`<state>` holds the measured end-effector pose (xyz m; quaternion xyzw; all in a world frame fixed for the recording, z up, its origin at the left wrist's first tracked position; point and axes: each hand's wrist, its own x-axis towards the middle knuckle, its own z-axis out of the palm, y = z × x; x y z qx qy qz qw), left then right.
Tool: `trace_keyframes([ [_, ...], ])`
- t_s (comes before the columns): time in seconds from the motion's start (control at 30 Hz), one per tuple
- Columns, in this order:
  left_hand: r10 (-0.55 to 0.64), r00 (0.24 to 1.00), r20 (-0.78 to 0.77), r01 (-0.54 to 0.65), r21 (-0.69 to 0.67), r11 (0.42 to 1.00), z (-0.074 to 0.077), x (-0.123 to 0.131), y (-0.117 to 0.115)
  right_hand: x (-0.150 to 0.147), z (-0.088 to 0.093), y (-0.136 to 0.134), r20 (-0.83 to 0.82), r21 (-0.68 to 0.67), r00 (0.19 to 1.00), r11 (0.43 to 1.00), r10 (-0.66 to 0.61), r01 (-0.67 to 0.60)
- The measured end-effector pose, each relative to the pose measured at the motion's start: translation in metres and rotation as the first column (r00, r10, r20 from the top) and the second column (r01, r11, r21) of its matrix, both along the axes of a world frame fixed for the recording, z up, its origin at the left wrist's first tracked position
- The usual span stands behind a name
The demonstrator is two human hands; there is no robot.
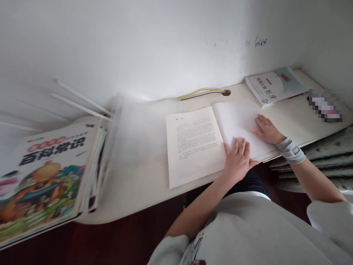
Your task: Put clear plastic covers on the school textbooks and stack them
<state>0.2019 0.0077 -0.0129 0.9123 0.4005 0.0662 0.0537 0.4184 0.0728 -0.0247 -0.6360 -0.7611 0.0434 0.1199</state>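
Note:
An open white book (198,141) lies on the white desk (138,158), printed text on its left page, its right page blank. My left hand (237,159) rests flat near the book's lower middle, fingers stretched out and together, pressing the pages. My right hand (266,129) lies flat on the blank right page, fingers spread. A grey band (291,151) wraps my right wrist. Neither hand grips anything.
A stack of colourful picture books (46,176) sits at the desk's left end. Thin workbooks (275,86) lie at the back right by the wall corner. A cable hole (226,92) with a yellow cord is behind the open book. Patterned bedding (325,154) is under the desk's right side.

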Motion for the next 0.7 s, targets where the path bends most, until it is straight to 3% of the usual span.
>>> trace_keyframes([
  [0.07,-0.029,0.999,0.037,0.031,-0.048,0.998,0.004,0.000,0.000,0.001,-0.002,0.000,0.024,0.004,1.000,1.000,-0.004,0.004],
  [0.13,-0.127,0.987,0.101,0.141,-0.147,0.979,0.012,-0.005,0.001,0.002,-0.002,-0.001,0.063,-0.015,0.998,1.000,0.000,0.001],
  [0.23,-0.183,0.932,0.312,0.264,-0.242,0.934,0.025,-0.029,0.008,-0.004,0.004,-0.007,0.138,-0.009,0.990,1.000,-0.012,0.014],
  [0.3,-0.028,0.883,0.469,0.140,-0.206,0.968,0.030,-0.058,0.016,-0.017,0.011,-0.013,0.176,0.075,0.984,0.997,-0.020,0.007],
  [0.37,0.190,0.790,0.583,-0.116,-0.163,0.980,0.030,-0.097,0.026,-0.037,0.021,-0.022,0.181,0.173,0.983,0.984,0.017,-0.049],
  [0.43,0.419,0.669,0.614,-0.402,-0.175,0.899,0.027,-0.141,0.036,-0.063,0.028,-0.030,0.158,0.220,0.979,0.963,0.125,-0.158],
  [0.5,0.630,0.551,0.548,-0.594,-0.273,0.757,0.023,-0.182,0.042,-0.091,0.031,-0.036,0.134,0.221,0.953,0.929,0.273,-0.297],
  [0.6,0.786,0.470,0.402,-0.623,-0.479,0.618,0.019,-0.222,0.043,-0.124,0.023,-0.040,0.115,0.177,0.898,0.881,0.425,-0.439],
  [0.7,0.824,0.386,0.415,-0.525,-0.636,0.566,0.017,-0.237,0.040,-0.139,0.009,-0.041,0.103,0.168,0.891,0.875,0.443,-0.455],
])
